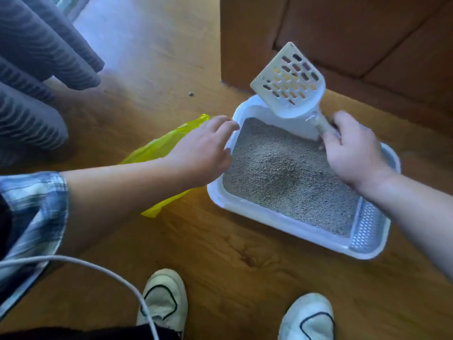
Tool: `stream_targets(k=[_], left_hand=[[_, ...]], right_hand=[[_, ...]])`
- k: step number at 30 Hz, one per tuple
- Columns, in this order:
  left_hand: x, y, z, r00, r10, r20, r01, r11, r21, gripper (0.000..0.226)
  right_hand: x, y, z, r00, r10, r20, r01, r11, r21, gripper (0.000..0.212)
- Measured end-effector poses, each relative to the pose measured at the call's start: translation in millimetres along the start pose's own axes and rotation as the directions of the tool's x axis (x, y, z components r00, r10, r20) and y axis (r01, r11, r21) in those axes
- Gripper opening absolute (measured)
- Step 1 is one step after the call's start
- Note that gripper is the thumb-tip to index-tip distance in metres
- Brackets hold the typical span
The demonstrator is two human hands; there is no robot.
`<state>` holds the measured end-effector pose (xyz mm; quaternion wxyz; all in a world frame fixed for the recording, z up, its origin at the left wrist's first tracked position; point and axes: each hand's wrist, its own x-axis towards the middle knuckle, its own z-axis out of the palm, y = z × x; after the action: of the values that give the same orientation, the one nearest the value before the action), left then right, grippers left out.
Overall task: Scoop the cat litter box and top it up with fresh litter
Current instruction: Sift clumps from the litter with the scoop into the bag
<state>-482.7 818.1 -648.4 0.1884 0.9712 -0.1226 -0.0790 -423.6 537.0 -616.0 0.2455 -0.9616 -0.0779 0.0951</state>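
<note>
A white litter box (247, 212) sits on the wooden floor, filled with grey litter (286, 173). My right hand (353, 155) grips the handle of a white slotted scoop (291, 79), whose blade is raised above the box's far corner and looks empty. My left hand (203, 148) hovers at the box's left rim with fingers relaxed, holding nothing. A yellow plastic bag (161, 148) lies on the floor left of the box, partly under my left arm.
A brown cardboard box (343, 40) stands behind the litter box. Grey striped fabric (36, 69) fills the upper left. A white cable (98, 268) crosses the lower left. My two white shoes (164, 300) stand near the bottom edge. A small dark crumb (190, 94) lies on the floor.
</note>
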Motion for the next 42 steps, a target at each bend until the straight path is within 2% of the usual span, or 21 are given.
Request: stream_targets(k=[2, 5, 7, 9, 11, 12, 15, 18, 21, 24, 28, 31, 36, 42], left_hand=[[19.6, 17.9, 9.2, 0.999, 0.054, 0.003, -0.054, 0.997, 0.053, 0.051], [40.2, 31.0, 30.8, 0.992, 0.043, 0.117, -0.069, 0.971, 0.230, 0.058], [41.3, 31.6, 47.5, 0.980, 0.026, 0.196, -0.092, 0.938, 0.335, 0.059], [37.1, 30.7, 57.4, 0.974, 0.056, 0.219, -0.143, 0.903, 0.406, 0.059], [35.3, 31.5, 57.5, 0.977, 0.074, 0.199, -0.157, 0.884, 0.440, 0.053], [36.2, 31.9, 56.3, 0.979, 0.087, 0.186, -0.161, 0.886, 0.435, 0.049], [35.5, 33.0, 51.2, 0.977, 0.202, 0.073, -0.215, 0.903, 0.371, 0.039], [28.0, 25.4, 45.1, 0.935, 0.342, -0.094, -0.301, 0.905, 0.300, 0.037], [19.7, 12.8, 43.2, 0.920, 0.377, -0.107, -0.340, 0.905, 0.257, 0.038], [15.7, 5.7, 48.1, 0.928, 0.364, -0.076, -0.335, 0.907, 0.254, 0.038], [18.4, 5.4, 54.5, 0.940, 0.339, -0.038, -0.319, 0.913, 0.256, 0.032], [18.2, 5.5, 54.8, 0.942, 0.329, -0.061, -0.308, 0.924, 0.227, 0.034], [18.9, 4.6, 58.4, 0.955, 0.294, -0.044, -0.281, 0.941, 0.189, 0.037], [19.9, 3.4, 62.4, 0.961, 0.272, -0.051, -0.258, 0.947, 0.189, 0.041]], right_hand=[[-7.2, 17.5, -17.3, 0.999, 0.049, -0.005, -0.049, 0.998, -0.043, 0.009], [-17.1, 39.4, -41.7, 0.978, 0.170, 0.120, -0.140, 0.964, -0.227, 0.014], [-21.2, 52.8, -51.3, 0.922, 0.285, 0.261, -0.149, 0.886, -0.439, 0.021], [-22.3, 64.2, -54.6, 0.829, 0.422, 0.367, -0.115, 0.771, -0.626, 0.027], [-22.3, 70.2, -54.0, 0.750, 0.521, 0.407, -0.086, 0.687, -0.721, 0.034], [-22.2, 70.8, -52.6, 0.734, 0.548, 0.401, -0.087, 0.661, -0.745, 0.034], [-17.4, 66.7, -46.9, 0.733, 0.579, 0.355, -0.089, 0.600, -0.795, 0.026], [-6.0, 56.7, -45.7, 0.739, 0.581, 0.341, -0.062, 0.563, -0.824, 0.021], [6.0, 50.9, -42.0, 0.751, 0.570, 0.333, -0.039, 0.541, -0.840, 0.018], [11.7, 50.6, -28.7, 0.772, 0.535, 0.345, -0.030, 0.572, -0.820, 0.012], [12.6, 58.0, -9.1, 0.799, 0.433, 0.417, 0.040, 0.653, -0.756, 0.019], [13.4, 65.5, 3.7, 0.819, 0.359, 0.449, 0.063, 0.721, -0.690, 0.023], [-1.6, 68.0, 30.2, 0.775, 0.346, 0.529, -0.102, 0.894, -0.436, 0.033], [-17.0, 63.5, 62.6, 0.780, 0.325, 0.535, -0.202, 0.939, -0.276, 0.034]])
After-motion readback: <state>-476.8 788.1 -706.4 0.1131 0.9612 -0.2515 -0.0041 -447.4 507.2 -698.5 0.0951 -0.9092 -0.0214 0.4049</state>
